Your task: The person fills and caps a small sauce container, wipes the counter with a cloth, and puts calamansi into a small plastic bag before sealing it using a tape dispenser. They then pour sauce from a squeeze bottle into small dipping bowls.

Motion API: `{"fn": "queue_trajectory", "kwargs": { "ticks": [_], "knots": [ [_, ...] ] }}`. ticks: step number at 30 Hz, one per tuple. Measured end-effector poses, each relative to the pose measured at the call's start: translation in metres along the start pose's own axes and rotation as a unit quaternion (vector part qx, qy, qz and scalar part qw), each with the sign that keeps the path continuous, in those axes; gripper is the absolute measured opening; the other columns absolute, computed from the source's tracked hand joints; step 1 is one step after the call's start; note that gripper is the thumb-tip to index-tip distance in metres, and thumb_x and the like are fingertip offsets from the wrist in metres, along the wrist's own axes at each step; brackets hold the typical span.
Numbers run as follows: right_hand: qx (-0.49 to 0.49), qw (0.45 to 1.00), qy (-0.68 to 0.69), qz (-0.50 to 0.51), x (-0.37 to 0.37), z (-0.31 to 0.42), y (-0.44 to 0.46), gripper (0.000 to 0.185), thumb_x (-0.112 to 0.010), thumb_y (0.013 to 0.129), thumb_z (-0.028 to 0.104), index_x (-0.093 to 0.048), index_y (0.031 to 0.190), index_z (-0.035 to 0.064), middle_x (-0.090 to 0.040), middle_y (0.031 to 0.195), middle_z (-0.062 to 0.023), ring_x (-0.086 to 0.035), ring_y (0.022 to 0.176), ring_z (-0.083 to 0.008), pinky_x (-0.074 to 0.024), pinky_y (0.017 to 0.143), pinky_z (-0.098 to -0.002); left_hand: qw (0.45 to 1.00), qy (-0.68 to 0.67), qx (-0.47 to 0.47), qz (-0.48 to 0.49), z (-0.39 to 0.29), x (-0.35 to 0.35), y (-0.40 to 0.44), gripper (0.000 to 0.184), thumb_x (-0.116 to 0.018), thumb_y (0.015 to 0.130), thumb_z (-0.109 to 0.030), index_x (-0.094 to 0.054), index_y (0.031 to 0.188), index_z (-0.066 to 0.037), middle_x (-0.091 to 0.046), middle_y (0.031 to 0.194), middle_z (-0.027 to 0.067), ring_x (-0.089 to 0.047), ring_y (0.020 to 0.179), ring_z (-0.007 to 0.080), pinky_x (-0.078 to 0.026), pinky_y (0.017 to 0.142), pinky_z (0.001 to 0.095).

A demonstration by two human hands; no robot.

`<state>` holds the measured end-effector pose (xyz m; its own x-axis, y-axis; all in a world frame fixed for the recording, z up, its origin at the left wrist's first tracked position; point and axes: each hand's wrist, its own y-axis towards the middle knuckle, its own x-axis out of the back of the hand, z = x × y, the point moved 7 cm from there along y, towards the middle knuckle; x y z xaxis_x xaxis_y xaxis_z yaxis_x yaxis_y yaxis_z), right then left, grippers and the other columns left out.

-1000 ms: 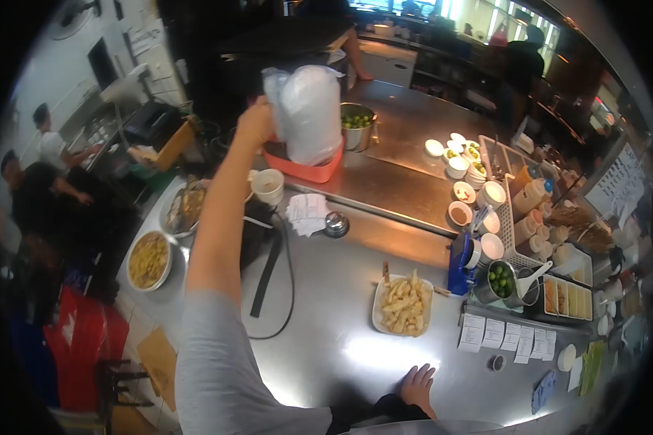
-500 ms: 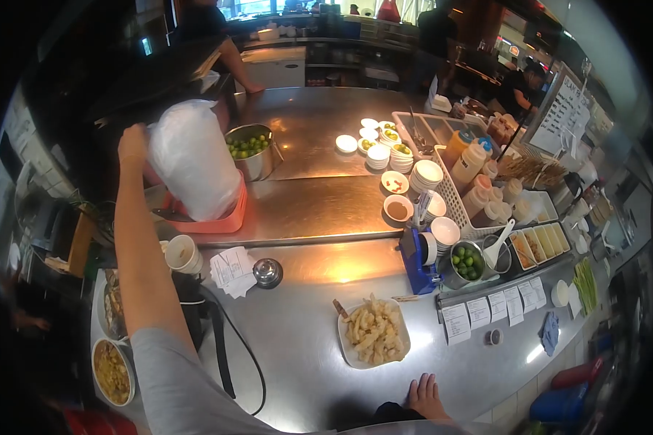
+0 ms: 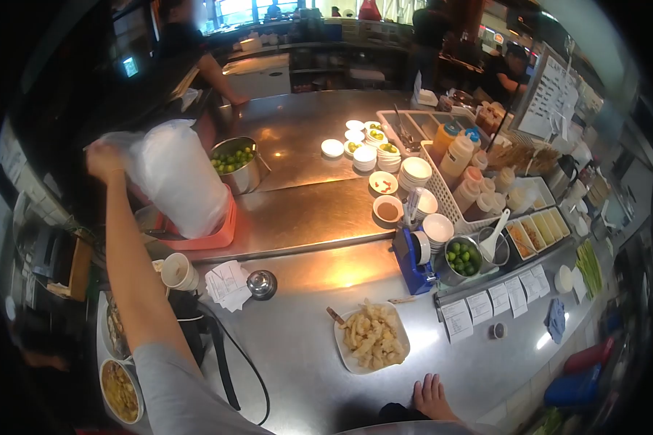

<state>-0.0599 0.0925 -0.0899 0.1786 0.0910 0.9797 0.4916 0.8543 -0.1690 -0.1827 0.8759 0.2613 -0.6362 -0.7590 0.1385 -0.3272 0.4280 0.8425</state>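
My left hand is closed on the edge of a thin plastic bag, pulled out to the left from a big white bundle of plastic bags. That bundle stands in a red plastic basket. On the steel counter's near edge lies my right hand, fingers stretched out and holding nothing. Just beyond it sits a white square dish heaped with pale battered fried pieces.
A pot of green limes stands beside the bundle. A call bell, paper slips and a black cord lie nearby. Rightward are a tape dispenser, sauce bottles and small bowls. A person's forearm rests across the counter.
My left hand has moved left, away from the bundle, drawing the plastic out between them. The view has shifted slightly. My right hand stays flat on the counter.
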Motion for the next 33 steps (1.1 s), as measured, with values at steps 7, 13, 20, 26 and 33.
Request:
{"fn": "queue_trajectory", "kwargs": {
  "ticks": [7, 13, 20, 26, 33],
  "knots": [
    [-0.034, 0.988, 0.112, 0.105, 0.041, -0.002, 0.010, 0.085, -0.065, 0.072, 0.046, -0.033, 0.130, -0.0064, -0.033, 0.131, -0.0343, -0.035, 0.120, -0.0510, -0.0324, 0.096, -0.0556, 0.948, -0.307, -0.006, -0.086, -0.054, 0.106, -0.034, 0.027, -0.050, 0.082, -0.015, -0.055, 0.103, 0.001, -0.058, 0.103, 0.0172, -0.058, 0.093, 0.0303, -0.048, 0.081, 0.0366],
    [-0.084, 0.488, 0.868, 0.042, 0.076, 0.000, 0.022, 0.050, -0.064, 0.080, 0.039, -0.057, 0.112, 0.0021, -0.053, 0.118, -0.0110, -0.048, 0.112, -0.0214, -0.0404, 0.092, -0.0375, 0.365, -0.512, -0.521, 0.577, -0.269, 0.367, -0.407, 0.037, -0.057, 0.076, -0.011, -0.054, 0.113, -0.007, -0.054, 0.115, 0.0090, -0.054, 0.106, 0.0254, -0.046, 0.089, 0.0354],
    [-0.315, 0.739, 0.595, -0.007, 0.105, -0.047, -0.026, 0.030, -0.065, 0.080, 0.028, -0.064, 0.096, 0.0028, -0.065, 0.089, -0.0069, -0.059, 0.080, -0.0132, -0.0482, 0.070, -0.0282, 0.511, -0.502, -0.337, 0.611, -0.321, 0.414, -0.426, 0.026, -0.061, 0.078, -0.016, -0.063, 0.103, -0.008, -0.051, 0.118, 0.0158, -0.056, 0.100, 0.0290, -0.044, 0.086, 0.0375],
    [-0.183, 0.820, 0.525, 0.135, 0.103, -0.059, -0.037, 0.042, -0.071, 0.074, 0.034, -0.061, 0.105, 0.0069, -0.060, 0.098, -0.0154, -0.058, 0.085, -0.0212, -0.0471, 0.072, -0.0308, 0.382, -0.407, -0.095, 0.825, -0.325, 0.428, -0.500, 0.022, -0.058, 0.081, -0.012, -0.065, 0.101, -0.006, -0.059, 0.107, 0.0138, -0.057, 0.091, 0.0332, -0.044, 0.082, 0.0347],
    [0.092, 0.861, 0.469, -0.173, 0.189, -0.106, -0.061, 0.072, -0.074, 0.067, 0.033, -0.044, 0.128, 0.0101, -0.034, 0.128, -0.0228, -0.042, 0.108, -0.0373, -0.0381, 0.088, -0.0409, 0.769, -0.214, -0.203, 0.568, -0.367, 0.470, -0.498, 0.018, -0.056, 0.075, 0.001, -0.065, 0.089, -0.004, -0.065, 0.096, 0.0114, -0.057, 0.082, 0.0314, -0.047, 0.071, 0.0358]
  ]
}}
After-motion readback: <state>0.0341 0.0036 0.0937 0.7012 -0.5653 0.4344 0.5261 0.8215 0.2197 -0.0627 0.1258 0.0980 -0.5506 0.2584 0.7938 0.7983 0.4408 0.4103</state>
